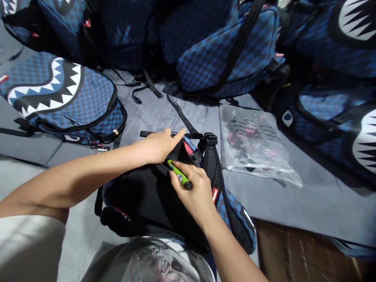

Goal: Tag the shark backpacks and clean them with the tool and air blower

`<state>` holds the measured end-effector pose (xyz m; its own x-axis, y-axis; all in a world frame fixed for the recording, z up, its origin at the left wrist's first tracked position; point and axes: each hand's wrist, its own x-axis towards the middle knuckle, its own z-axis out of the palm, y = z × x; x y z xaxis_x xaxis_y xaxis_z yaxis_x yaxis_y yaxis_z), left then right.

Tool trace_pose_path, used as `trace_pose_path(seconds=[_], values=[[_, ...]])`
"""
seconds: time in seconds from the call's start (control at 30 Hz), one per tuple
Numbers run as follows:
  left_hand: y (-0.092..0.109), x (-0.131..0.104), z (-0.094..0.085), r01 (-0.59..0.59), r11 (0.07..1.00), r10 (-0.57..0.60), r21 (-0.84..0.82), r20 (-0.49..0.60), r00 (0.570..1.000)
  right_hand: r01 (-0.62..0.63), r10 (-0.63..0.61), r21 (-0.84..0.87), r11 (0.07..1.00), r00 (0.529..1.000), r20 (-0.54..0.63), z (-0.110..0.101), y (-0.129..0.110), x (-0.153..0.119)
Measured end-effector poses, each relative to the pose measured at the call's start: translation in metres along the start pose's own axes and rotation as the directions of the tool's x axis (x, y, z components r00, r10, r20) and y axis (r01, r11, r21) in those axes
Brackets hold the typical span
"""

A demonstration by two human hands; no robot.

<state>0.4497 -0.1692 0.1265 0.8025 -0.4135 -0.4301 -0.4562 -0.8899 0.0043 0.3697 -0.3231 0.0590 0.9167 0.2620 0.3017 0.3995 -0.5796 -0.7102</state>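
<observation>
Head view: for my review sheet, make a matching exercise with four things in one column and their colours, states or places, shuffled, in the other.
Things
1. Pen-like tool
2. Printed plastic bag
3. Nearest backpack
4. Cloth beneath it

Descriptions
A. Grey
B. See-through, with pink showing inside
C. Bright green, in the right hand
D. Black panel facing up

Pairs: 1-C, 2-B, 3-D, 4-A

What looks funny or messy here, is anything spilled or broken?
Nothing looks spilled or broken. The shark-mouth backpack on the left lies tipped over, and loose black straps trail untidily across the grey surface in the middle.
</observation>
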Motion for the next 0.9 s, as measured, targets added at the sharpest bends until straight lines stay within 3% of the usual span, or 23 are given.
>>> trace_pose_path(seconds=[0.2,0.4,0.5,0.9], values=[[-0.002,0.004,0.003,0.016,0.999,-0.015,-0.028,0.036,0.999,-0.093,0.093,0.01,0.996,0.996,0.005,0.003,-0.003,-0.002],[-0.003,0.0,0.007,-0.02,1.0,0.019,-0.015,-0.054,0.998,-0.099,0.102,0.047,0.994,0.993,-0.061,0.012,-0.009,-0.005],[-0.003,-0.002,0.007,-0.02,1.0,0.02,-0.015,-0.043,0.999,-0.118,0.122,0.041,0.992,0.987,-0.107,0.015,-0.012,-0.005],[-0.002,0.003,0.004,0.013,1.0,-0.013,0.0,0.008,1.0,-0.178,0.18,0.035,0.983,0.982,-0.064,0.015,-0.01,-0.003]])
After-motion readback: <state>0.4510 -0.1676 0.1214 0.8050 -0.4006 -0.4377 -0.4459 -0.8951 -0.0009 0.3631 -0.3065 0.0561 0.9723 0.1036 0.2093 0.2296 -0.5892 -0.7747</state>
